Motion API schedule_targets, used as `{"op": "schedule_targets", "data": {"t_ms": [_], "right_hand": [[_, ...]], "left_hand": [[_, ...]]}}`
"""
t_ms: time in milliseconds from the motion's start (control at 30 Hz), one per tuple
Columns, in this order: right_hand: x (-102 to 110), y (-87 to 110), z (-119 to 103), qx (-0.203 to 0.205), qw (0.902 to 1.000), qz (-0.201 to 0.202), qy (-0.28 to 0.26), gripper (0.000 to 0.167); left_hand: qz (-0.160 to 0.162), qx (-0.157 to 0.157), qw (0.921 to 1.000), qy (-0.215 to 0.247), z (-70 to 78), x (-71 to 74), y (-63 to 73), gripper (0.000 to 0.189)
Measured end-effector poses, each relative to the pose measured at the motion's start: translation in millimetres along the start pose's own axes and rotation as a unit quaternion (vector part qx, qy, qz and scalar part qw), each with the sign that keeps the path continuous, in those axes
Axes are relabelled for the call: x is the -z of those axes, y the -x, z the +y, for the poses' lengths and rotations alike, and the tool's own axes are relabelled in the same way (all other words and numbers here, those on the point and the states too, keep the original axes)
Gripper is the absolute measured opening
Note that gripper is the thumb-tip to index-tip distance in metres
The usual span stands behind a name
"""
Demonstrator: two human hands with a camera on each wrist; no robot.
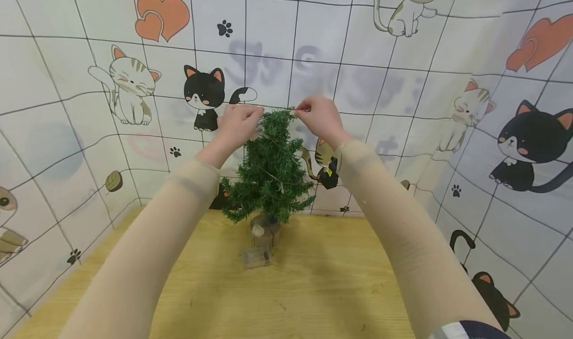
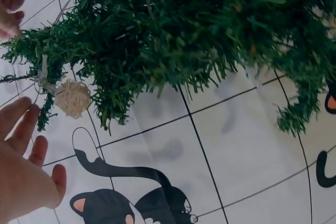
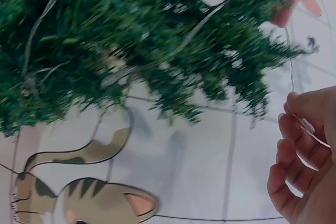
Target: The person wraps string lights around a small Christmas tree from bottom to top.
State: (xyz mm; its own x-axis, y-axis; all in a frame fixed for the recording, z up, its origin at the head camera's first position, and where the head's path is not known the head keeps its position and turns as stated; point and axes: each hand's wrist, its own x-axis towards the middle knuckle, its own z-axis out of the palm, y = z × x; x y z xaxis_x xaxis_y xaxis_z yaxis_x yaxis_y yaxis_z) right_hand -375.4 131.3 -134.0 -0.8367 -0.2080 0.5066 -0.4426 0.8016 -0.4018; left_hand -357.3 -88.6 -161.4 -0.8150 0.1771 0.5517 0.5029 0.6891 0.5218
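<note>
A small green artificial Christmas tree [image 1: 273,167] stands upright between my two hands. At the right of its top, my right hand [image 1: 321,118] pinches a thin light-string wire [image 3: 292,74] between thumb and forefinger. A small clear piece on that wire lies against the fingers in the right wrist view. My left hand [image 1: 238,124] is at the left of the treetop, its fingers [image 2: 18,116] extended beside the tip. Next to those fingertips hangs a pale woven ball [image 2: 72,99] on the string. More clear wire [image 3: 199,23] runs across the branches.
The tree's stubby base [image 1: 270,237] stands on a yellow wood-grain table [image 1: 327,279]. A clear plastic box [image 1: 257,257] lies just in front, with another pale ball [image 1: 257,229] above it. A white cloth backdrop [image 1: 273,36] printed with cats surrounds the table behind and at both sides.
</note>
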Motion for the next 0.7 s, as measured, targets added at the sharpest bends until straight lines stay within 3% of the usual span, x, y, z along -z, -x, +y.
{"op": "schedule_targets", "data": {"t_ms": [133, 233, 467, 700], "right_hand": [[-10, 3.0, 13, -0.032, 0.9994, -0.010, 0.005, 0.023], [-16, 8.0, 21, -0.053, 0.9983, -0.026, 0.003, 0.024], [-29, 17.4, 35, -0.067, 0.9953, -0.068, -0.018, 0.030], [-28, 20.9, 54, -0.084, 0.9913, -0.071, -0.072, 0.041]], "left_hand": [[-0.054, 0.029, 0.9976, 0.031, 0.4, -4.0, -4.0, 0.063], [-0.068, 0.027, 0.9961, 0.049, 0.0, -5.6, -4.5, 0.066], [-0.026, 0.011, 0.9919, 0.124, -14.1, -0.3, 4.1, 0.060], [0.002, 0.049, 0.9923, 0.114, -54.7, 12.1, 14.7, 0.060]]}}
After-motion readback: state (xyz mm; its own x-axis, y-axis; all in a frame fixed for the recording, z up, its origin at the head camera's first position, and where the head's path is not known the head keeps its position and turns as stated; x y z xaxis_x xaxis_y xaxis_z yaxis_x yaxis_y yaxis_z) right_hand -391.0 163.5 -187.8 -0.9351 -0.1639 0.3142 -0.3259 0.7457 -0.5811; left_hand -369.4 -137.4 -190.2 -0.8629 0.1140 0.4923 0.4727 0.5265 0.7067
